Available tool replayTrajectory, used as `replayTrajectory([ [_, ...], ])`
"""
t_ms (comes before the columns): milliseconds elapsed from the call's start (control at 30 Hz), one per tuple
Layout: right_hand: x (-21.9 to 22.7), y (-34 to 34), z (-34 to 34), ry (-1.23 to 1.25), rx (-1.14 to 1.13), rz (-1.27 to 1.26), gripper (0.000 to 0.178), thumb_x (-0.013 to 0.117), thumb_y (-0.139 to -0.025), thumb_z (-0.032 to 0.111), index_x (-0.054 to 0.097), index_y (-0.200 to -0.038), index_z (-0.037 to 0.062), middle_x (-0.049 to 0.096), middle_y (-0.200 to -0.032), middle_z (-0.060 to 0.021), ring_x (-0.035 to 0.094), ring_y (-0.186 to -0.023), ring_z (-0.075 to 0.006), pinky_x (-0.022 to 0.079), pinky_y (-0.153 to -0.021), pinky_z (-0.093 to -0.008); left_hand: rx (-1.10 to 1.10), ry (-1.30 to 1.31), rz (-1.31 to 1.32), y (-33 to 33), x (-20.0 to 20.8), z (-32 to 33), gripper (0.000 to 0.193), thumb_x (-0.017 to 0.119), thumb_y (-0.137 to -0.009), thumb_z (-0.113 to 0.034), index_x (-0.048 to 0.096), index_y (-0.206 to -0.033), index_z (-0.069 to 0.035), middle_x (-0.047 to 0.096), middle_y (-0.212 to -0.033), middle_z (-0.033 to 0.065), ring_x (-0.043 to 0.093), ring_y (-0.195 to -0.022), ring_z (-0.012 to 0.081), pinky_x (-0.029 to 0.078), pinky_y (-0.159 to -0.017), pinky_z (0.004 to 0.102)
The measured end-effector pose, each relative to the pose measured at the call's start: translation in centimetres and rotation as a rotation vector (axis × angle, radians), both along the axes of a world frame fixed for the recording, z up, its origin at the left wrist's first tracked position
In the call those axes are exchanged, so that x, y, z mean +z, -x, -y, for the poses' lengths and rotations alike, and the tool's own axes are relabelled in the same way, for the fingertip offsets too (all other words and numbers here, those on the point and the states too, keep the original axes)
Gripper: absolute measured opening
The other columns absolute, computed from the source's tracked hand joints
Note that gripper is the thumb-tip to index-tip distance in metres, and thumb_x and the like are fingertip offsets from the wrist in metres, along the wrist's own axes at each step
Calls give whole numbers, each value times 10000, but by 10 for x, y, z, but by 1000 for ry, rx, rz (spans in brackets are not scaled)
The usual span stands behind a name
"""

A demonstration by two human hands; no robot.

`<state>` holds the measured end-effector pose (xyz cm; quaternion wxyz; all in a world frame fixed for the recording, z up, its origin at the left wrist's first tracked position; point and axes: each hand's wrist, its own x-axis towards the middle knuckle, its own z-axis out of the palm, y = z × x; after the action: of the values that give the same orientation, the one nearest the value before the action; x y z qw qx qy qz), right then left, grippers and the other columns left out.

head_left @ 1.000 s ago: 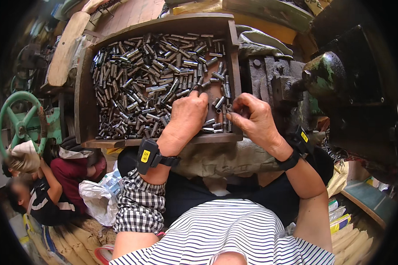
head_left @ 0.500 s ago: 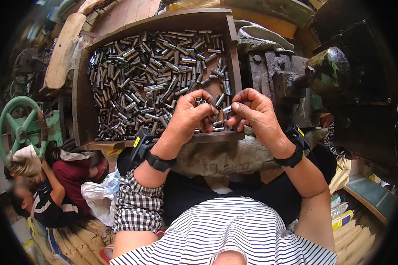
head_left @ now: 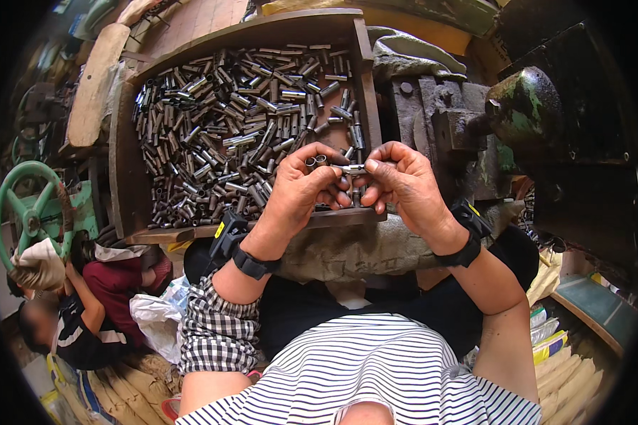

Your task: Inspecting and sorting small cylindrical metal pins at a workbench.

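Above the near right corner of a wooden tray (head_left: 371, 99), both hands meet over a short shiny metal tube (head_left: 353, 170). It lies crosswise, its ends pinched between my left hand (head_left: 303, 183) and my right hand (head_left: 406, 185). In the curled fingers of my left hand sit a couple more tubes (head_left: 316, 161), their round open ends showing. The thumb and forefinger of my right hand close on the right end of the crosswise tube. Many loose metal tubes (head_left: 227, 134), some shiny and some dull brown, fill the tray.
A heavy dark machine with a worn green rounded part (head_left: 524, 106) stands right of the tray. Grey-green cloth (head_left: 376, 248) covers my lap. At left are a green handwheel (head_left: 32, 212) and another person (head_left: 85, 312) sitting low. A wooden board (head_left: 98, 85) lies at the far left.
My hands have come closer together. The tube at my right fingertips, tilted before, now lies level and bridges both hands. The tray appears shifted slightly left and up.
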<state>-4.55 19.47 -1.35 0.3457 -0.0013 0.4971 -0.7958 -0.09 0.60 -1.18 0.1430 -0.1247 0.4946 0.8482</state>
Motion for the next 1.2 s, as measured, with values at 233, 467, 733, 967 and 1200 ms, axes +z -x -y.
replayTrajectory([
  [233,2,1,0,-8,-24,12,150,549,-908,113,489,-978,-6,652,-782,-112,648,-586,-121,483,-438,-185,-16,-78,78,0,2,1,172,580,-860,-75,546,-1015,-8,634,-747,98,633,-562,149,463,-421,192],
  [467,8,0,-1,-31,-43,-154,169,572,-899,129,479,-953,-2,653,-753,-104,642,-572,-115,481,-441,-180,-42,-153,106,0,0,2,214,610,-863,-108,550,-1033,8,630,-760,94,614,-540,137,449,-407,182],
  [733,10,0,-2,-17,-50,-145,163,583,-892,122,479,-929,1,652,-752,-112,640,-564,-119,485,-445,-189,-17,-116,93,-5,1,-3,196,601,-876,-119,548,-1009,14,619,-717,82,598,-497,134,471,-410,198],
  [967,6,12,-9,80,123,21,133,599,-875,92,498,-882,6,641,-723,-111,629,-536,-122,490,-440,-199,-157,-14,56,-5,6,7,167,624,-862,-112,556,-961,2,638,-729,89,625,-538,139,501,-440,211],
  [1200,10,7,0,22,153,-95,104,600,-861,64,517,-865,3,613,-671,-71,607,-508,-107,490,-438,-202,-139,126,35,-6,10,-4,188,664,-838,-124,580,-961,-9,652,-772,66,614,-560,113,489,-479,202],
])
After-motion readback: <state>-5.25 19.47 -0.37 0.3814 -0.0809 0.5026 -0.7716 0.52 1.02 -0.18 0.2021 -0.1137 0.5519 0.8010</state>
